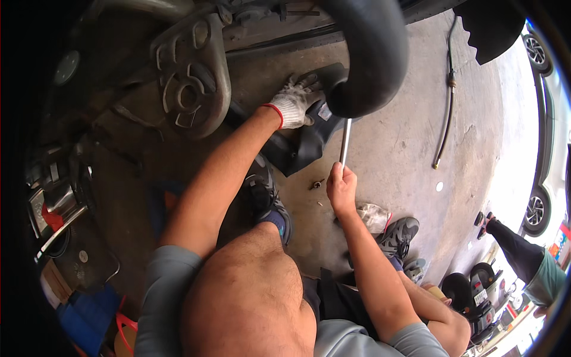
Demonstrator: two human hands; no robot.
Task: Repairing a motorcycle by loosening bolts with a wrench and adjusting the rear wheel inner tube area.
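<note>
My left hand [295, 102], in a white knit glove with a red cuff, lies with its fingers apart on a black moulded part [309, 143] on the floor. My bare right hand [341, 189] is closed round the lower end of a slim silver metal bar [346, 140]. The bar's upper end goes out of sight behind a thick black curved hose [380, 65], so I cannot tell what it touches. A second white glove [373, 218] lies beside my right shoe [399, 235]. A small metal piece [317, 185] sits on the concrete between my feet.
A metal bracket with round holes [196, 83] hangs at upper left. A thin hose with metal fittings [449, 101] lies on the floor to the right. Beyond are a parked white car [550, 131] and another person's leg [511, 247]. Blue cloth [89, 321] lies at lower left.
</note>
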